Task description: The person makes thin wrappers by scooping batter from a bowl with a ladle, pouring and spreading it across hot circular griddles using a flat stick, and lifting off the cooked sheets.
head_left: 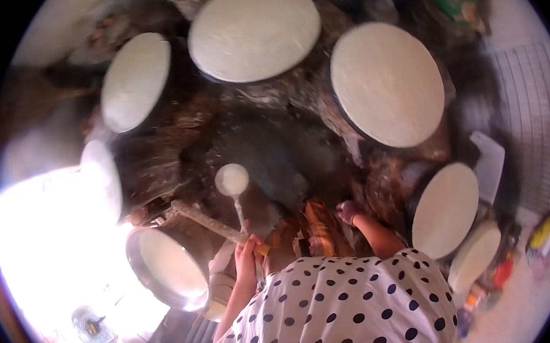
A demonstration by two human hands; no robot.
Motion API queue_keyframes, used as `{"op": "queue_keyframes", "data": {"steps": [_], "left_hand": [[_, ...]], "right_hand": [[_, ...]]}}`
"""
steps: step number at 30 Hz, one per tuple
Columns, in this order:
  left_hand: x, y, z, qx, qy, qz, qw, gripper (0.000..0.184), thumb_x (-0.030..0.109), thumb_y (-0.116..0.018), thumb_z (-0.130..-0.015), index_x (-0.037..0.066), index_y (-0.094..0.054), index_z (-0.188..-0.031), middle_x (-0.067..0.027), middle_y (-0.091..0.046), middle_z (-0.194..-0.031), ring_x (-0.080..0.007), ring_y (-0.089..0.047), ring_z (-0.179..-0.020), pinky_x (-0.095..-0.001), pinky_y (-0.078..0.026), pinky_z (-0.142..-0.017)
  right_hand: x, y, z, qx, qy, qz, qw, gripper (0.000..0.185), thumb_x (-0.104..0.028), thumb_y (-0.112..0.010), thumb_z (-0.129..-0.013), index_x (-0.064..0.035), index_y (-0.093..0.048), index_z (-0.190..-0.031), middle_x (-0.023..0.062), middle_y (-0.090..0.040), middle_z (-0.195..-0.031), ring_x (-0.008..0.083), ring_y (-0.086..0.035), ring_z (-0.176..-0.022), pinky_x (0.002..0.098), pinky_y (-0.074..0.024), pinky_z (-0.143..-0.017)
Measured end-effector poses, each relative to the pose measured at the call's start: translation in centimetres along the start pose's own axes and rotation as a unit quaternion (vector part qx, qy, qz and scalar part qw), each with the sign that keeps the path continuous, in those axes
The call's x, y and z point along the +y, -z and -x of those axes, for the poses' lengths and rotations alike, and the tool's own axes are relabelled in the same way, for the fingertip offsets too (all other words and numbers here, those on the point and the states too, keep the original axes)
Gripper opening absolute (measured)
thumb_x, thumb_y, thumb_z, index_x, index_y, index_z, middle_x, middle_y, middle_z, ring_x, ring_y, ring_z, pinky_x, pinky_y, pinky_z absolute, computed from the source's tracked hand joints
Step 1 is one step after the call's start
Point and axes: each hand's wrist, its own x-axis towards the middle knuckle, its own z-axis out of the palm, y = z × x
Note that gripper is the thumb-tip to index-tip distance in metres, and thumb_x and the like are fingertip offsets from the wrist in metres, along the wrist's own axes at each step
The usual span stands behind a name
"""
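Six round, flat, white-topped discs (pixel 254 31) form an arc around the person: two on the left, one straight ahead, three on the right, the last two close together. Within it, a long brown wooden stick (pixel 205 221) lies in the left hand (pixel 247 257), crossing a pale, round-bowled ladle (pixel 232 179). A round metal pot (pixel 167 268) stands left of that hand; the right hand (pixel 348 212) lies to its right.

Dark, dirty floor (pixel 260 140) mid-view. Blown-out bright patch (pixel 43 232) at left; pale grid-lined surface (pixel 531 102) at right.
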Motion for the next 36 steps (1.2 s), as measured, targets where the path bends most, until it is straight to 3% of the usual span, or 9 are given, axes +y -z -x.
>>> {"op": "queue_keyframes", "data": {"steps": [5,9,14,18,20,23,25,27,36], "left_hand": [[5.0,4.4,4.9,0.050,-0.100,-0.015,0.994,0.053,0.016,-0.051,-0.094,0.009,-0.034,-0.143,-0.0003,-0.056,-0.077,-0.0047,-0.042,-0.048,-0.0187,-0.030,-0.041],[10.5,11.8,10.5,-0.050,-0.196,0.097,0.975,0.056,0.019,-0.046,-0.095,0.012,-0.025,-0.146,0.0016,-0.049,-0.071,-0.0030,-0.036,-0.043,-0.0174,-0.025,-0.036],[16.7,18.3,7.4,-0.008,-0.169,0.175,0.970,0.052,0.022,-0.044,-0.097,0.014,-0.028,-0.145,0.0019,-0.050,-0.078,-0.0036,-0.033,-0.041,-0.0183,-0.033,-0.036],[20.4,25.4,2.3,-0.019,-0.184,0.239,0.953,0.052,0.021,-0.046,-0.095,0.014,-0.029,-0.144,0.0017,-0.053,-0.080,-0.0038,-0.034,-0.043,-0.0177,-0.033,-0.039],[23.1,28.5,0.9,-0.012,-0.192,0.260,0.946,0.053,0.019,-0.047,-0.094,0.014,-0.030,-0.144,0.0016,-0.054,-0.081,-0.0040,-0.033,-0.043,-0.0172,-0.030,-0.039],[27.1,32.9,0.1,0.021,-0.188,0.257,0.948,0.053,0.019,-0.048,-0.094,0.015,-0.030,-0.144,0.0016,-0.054,-0.080,-0.0038,-0.033,-0.043,-0.0171,-0.029,-0.039],[29.6,35.5,-0.3,0.025,-0.194,0.271,0.943,0.053,0.019,-0.048,-0.095,0.014,-0.030,-0.144,0.0016,-0.053,-0.080,-0.0037,-0.033,-0.043,-0.0165,-0.028,-0.039],[32.1,37.5,-0.4,0.045,-0.203,0.285,0.936,0.053,0.020,-0.048,-0.095,0.014,-0.029,-0.144,0.0014,-0.053,-0.080,-0.0037,-0.033,-0.042,-0.0163,-0.028,-0.039],[36.5,43.6,-1.2,0.114,-0.257,0.337,0.898,0.049,0.020,-0.048,-0.096,0.013,-0.032,-0.142,0.0020,-0.054,-0.080,-0.0034,-0.035,-0.043,-0.0170,-0.030,-0.039]], "right_hand": [[-8.6,2.0,2.5,-0.038,0.083,0.025,0.996,0.036,-0.043,-0.050,-0.089,-0.0164,-0.063,-0.110,0.0101,-0.061,-0.118,0.0318,-0.055,-0.112,0.0436,-0.0457,-0.094],[-15.8,8.4,1.8,-0.021,0.094,0.078,0.992,0.040,-0.040,-0.055,-0.087,-0.0125,-0.064,-0.114,0.0116,-0.062,-0.117,0.0297,-0.058,-0.110,0.0373,-0.0444,-0.095],[-26.9,16.1,-3.7,0.164,0.064,-0.019,0.984,0.035,-0.044,-0.055,-0.086,-0.0129,-0.067,-0.098,0.0147,-0.065,-0.105,0.0379,-0.060,-0.098,0.0413,-0.0491,-0.084],[-40.1,22.0,-12.3,0.273,0.129,-0.090,0.949,0.032,-0.032,-0.057,-0.090,-0.0082,-0.065,-0.110,0.0105,-0.069,-0.093,0.0171,-0.063,-0.079,0.0328,-0.0486,-0.073],[-44.9,25.1,-20.2,0.227,0.140,-0.211,0.940,0.044,-0.041,-0.055,-0.089,-0.0048,-0.062,-0.114,0.0144,-0.064,-0.114,0.0287,-0.061,-0.106,0.0347,-0.0466,-0.090],[-55.2,32.2,-24.3,0.329,0.063,-0.162,0.928,0.046,-0.042,-0.046,-0.095,-0.0060,-0.059,-0.120,0.0177,-0.061,-0.118,0.0329,-0.060,-0.107,0.0366,-0.0493,-0.085],[-56.7,35.0,-34.1,0.372,0.167,-0.252,0.878,0.051,-0.048,-0.046,-0.093,-0.0061,-0.060,-0.118,0.0199,-0.060,-0.119,0.0345,-0.058,-0.109,0.0400,-0.0484,-0.087],[-63.5,40.2,-29.6,0.324,-0.051,-0.217,0.919,0.061,-0.054,-0.040,-0.091,-0.0038,-0.057,-0.122,0.0193,-0.056,-0.126,0.0330,-0.051,-0.119,0.0394,-0.0395,-0.099],[-70.2,35.0,-30.9,0.419,-0.142,-0.227,0.868,0.059,-0.051,-0.046,-0.089,0.0054,-0.063,-0.094,0.0268,-0.064,-0.095,0.0412,-0.062,-0.092,0.0467,-0.0492,-0.078]]}}
